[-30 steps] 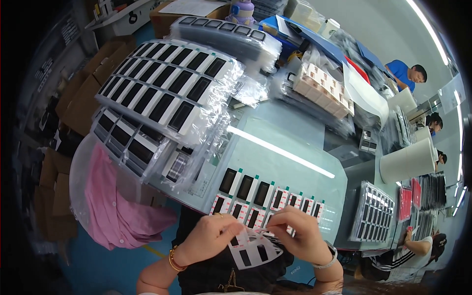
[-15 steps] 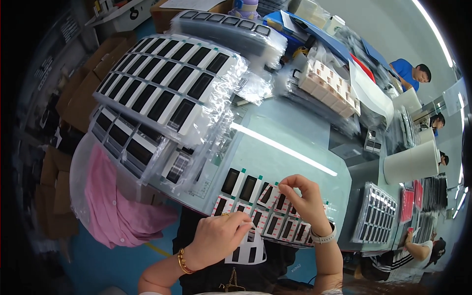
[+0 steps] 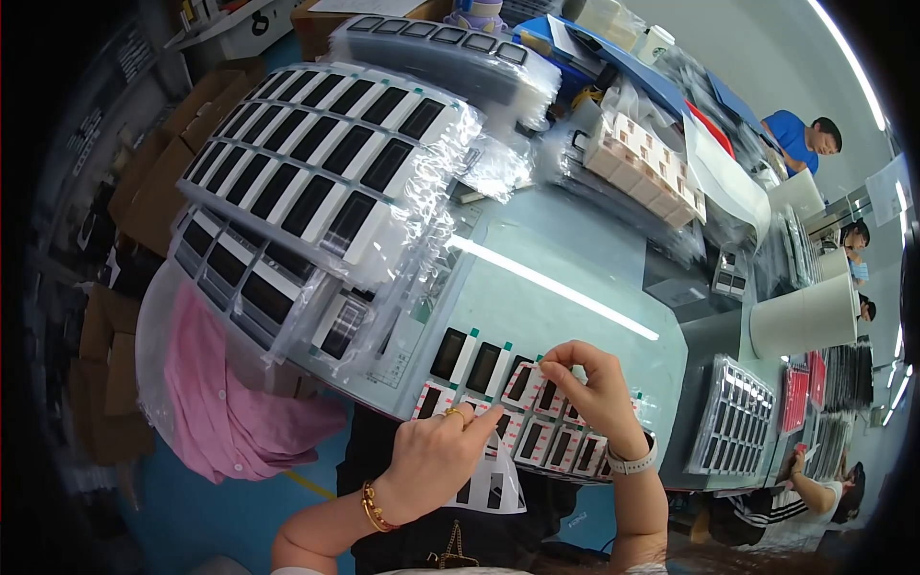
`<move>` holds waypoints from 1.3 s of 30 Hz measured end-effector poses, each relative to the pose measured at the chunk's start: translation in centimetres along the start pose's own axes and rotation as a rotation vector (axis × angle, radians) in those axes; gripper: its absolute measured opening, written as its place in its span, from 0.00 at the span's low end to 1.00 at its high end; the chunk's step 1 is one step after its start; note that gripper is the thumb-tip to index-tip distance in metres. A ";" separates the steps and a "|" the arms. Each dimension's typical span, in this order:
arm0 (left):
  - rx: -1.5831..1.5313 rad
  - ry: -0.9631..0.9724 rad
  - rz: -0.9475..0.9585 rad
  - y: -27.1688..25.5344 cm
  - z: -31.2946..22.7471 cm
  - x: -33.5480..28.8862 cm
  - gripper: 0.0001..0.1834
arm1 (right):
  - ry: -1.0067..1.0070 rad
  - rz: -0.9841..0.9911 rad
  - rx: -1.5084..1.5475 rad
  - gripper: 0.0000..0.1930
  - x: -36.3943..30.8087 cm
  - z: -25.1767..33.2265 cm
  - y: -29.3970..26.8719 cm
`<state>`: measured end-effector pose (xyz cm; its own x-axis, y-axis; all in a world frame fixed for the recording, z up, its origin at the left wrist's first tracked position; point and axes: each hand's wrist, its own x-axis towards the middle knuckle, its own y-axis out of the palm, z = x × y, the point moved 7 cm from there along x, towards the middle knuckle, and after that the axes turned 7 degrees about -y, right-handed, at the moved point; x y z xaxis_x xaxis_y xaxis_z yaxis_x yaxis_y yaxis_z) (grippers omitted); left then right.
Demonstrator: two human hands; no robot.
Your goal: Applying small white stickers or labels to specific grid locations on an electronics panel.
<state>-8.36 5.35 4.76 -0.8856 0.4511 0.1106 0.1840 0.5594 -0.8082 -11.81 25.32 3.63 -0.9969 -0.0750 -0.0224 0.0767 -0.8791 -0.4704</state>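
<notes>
Hands over rows of small black-and-white rectangular screen parts (image 3: 537, 436): right hand (image 3: 592, 388) pinches one part at the rows' far edge; left hand (image 3: 436, 460), fingers curled, presses the near edge.

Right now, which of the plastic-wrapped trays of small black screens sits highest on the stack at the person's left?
The white tray of small black screens, tilted on top; the grey tray lies beneath it.

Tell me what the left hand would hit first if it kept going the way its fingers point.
The left hand points up-right along the table edge. Its fingertips already lie on the small screen parts; straight on, it would likely meet the right hand next, though depth is unclear.
</notes>
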 end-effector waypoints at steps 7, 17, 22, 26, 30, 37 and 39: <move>-0.006 0.000 -0.005 0.2 0.2 -0.1 0.15 | -0.032 -0.003 -0.016 0.06 0.1 0.1 0.1; 0.042 -0.001 0.001 0.3 0.1 0.1 0.20 | -0.040 0.002 -0.020 0.06 0.1 0.0 0.2; 0.052 0.015 0.003 0.2 0.0 0.3 0.20 | -0.045 -0.002 -0.039 0.06 0.1 0.3 0.1; 0.061 0.046 0.013 0.3 -0.3 0.7 0.21 | -0.016 -0.004 -0.029 0.06 0.1 0.4 0.1; 0.087 0.079 0.087 0.7 -0.8 0.7 0.23 | 0.008 -0.001 -0.020 0.06 0.0 0.5 0.1; 0.121 0.080 0.118 0.8 -0.8 0.9 0.23 | -0.217 -0.074 -0.247 0.04 -0.1 1.8 0.1; 0.105 0.097 0.092 0.9 -0.7 0.9 0.24 | -0.226 -0.073 -0.235 0.04 0.0 1.6 0.2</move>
<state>-8.71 6.76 4.50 -0.8208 0.5650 0.0841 0.2125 0.4388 -0.8731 -11.78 24.39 4.99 -0.9690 -0.1414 0.2024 -0.0264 -0.7556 -0.6545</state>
